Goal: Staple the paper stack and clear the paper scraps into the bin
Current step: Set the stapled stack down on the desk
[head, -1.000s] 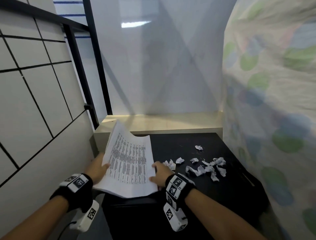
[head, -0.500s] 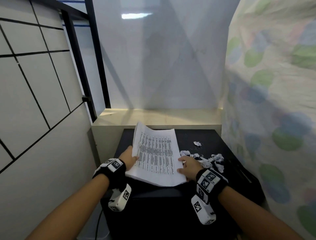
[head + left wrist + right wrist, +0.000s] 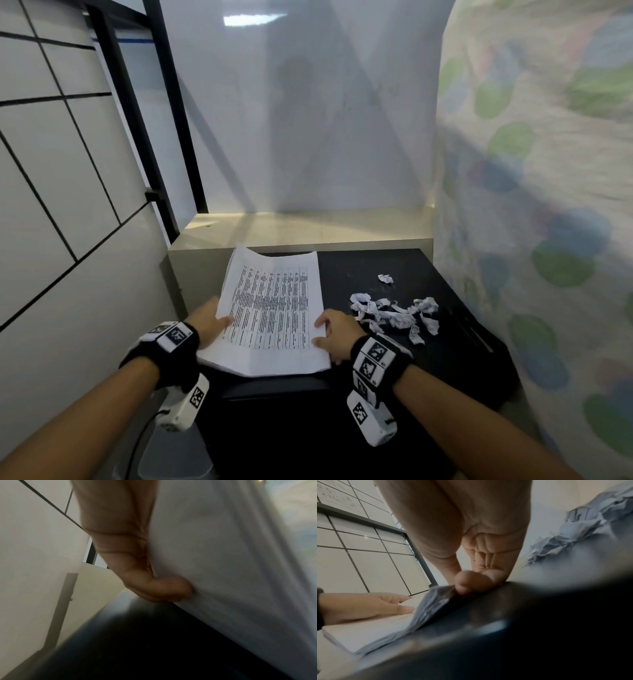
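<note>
One paper stack (image 3: 274,308) on the black table (image 3: 394,267) | my left hand (image 3: 205,320) pinches its left edge, my right hand (image 3: 337,334) its right | scraps (image 3: 394,313) right of it, roughly a dozen | left wrist view shows fingers (image 3: 159,588) curled under.

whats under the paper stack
Under the paper stack is the black table; its left edge overhangs, with the left hand fingers curled beneath. The right hand grips the right edge. Anything else underneath is covered.
</note>
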`<state>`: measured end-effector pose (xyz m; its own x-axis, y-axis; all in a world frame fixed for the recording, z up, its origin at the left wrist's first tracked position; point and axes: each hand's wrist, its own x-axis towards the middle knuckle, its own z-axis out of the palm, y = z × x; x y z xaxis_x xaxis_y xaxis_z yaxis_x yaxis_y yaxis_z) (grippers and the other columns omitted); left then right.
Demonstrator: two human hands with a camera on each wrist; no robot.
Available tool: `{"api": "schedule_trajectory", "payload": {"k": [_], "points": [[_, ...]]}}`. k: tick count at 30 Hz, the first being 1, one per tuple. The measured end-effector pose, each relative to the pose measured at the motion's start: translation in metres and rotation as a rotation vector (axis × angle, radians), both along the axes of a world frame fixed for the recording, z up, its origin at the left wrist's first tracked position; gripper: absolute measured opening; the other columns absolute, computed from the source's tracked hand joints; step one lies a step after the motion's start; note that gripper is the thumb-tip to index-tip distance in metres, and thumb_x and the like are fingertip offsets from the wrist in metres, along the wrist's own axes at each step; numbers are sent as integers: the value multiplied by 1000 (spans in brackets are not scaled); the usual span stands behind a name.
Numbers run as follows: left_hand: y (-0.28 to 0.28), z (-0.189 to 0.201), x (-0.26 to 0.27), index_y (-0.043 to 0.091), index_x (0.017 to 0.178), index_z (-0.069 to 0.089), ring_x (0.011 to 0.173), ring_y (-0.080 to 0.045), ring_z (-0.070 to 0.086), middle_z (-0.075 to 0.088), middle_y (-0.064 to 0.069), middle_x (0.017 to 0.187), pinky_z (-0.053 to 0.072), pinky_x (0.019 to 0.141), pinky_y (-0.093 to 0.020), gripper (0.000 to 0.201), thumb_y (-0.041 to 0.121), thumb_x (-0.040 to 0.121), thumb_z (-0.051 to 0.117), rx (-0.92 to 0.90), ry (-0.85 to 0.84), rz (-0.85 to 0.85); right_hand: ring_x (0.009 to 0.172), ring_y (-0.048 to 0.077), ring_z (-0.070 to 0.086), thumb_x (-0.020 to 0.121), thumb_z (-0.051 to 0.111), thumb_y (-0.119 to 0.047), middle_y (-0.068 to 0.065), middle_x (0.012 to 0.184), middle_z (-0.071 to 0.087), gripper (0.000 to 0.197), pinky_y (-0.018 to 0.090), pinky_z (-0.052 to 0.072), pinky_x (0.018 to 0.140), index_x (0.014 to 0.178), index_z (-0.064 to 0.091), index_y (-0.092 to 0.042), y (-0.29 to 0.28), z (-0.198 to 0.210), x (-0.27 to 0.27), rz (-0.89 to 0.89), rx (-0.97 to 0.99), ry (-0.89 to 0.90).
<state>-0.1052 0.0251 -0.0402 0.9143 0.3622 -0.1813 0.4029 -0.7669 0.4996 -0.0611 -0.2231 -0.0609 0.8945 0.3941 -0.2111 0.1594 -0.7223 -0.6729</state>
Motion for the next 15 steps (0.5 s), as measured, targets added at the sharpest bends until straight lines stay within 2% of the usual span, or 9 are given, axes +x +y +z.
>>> {"api": "schedule_trajectory", "payload": {"k": [2,4,7,9,10,12,15], "points": [[0,-1,3,5,131,47,119,-28,56,58,-12,131,43,93,-29,41,20,94,55,30,39,-18,41,12,49,87,63,-21,-4,67,48,27,20,40,36,110,50,-14,-5,3,0,20,-13,47],[4,2,5,10,130,49,116,-26,58,60,-8,129,44,91,-28,44,28,91,59,84,113,-44,47,14,51,87,62,-23,-2,68,51,21,22,43,41,102,49,-19,-10,8,0,56,-44,47],[19,2,20,13,131,46,117,-25,58,58,-7,133,48,97,-34,63,42,79,68,168,213,-85,79,14,54,85,64,-25,-8,78,52,17,26,46,72,100,59,-19,-26,21,9,53,-96,-138],[21,10,30,13,136,41,123,-28,52,51,-8,138,44,101,-36,71,43,78,68,266,200,-111,91,17,56,83,65,-23,-10,79,49,22,26,44,80,104,62,-18,-41,33,22,16,-153,-252],[14,21,31,13,138,39,126,-28,49,49,-9,140,42,103,-37,72,43,79,67,302,181,-127,99,21,57,81,65,-23,-5,87,50,25,27,44,83,106,61,-20,-48,37,30,10,-207,-280],[-9,45,32,13,140,37,126,-27,49,47,-11,140,41,105,-37,70,42,82,65,311,153,-180,117,27,48,78,67,-28,5,111,48,40,33,46,92,116,56,-25,-59,43,43,30,-374,-269],[-48,68,41,19,136,43,116,-20,56,58,-5,128,43,102,-34,56,37,86,63,260,142,-298,127,30,41,74,72,-36,7,133,41,66,38,43,103,133,45,-30,-65,45,57,143,-601,-203]]}}
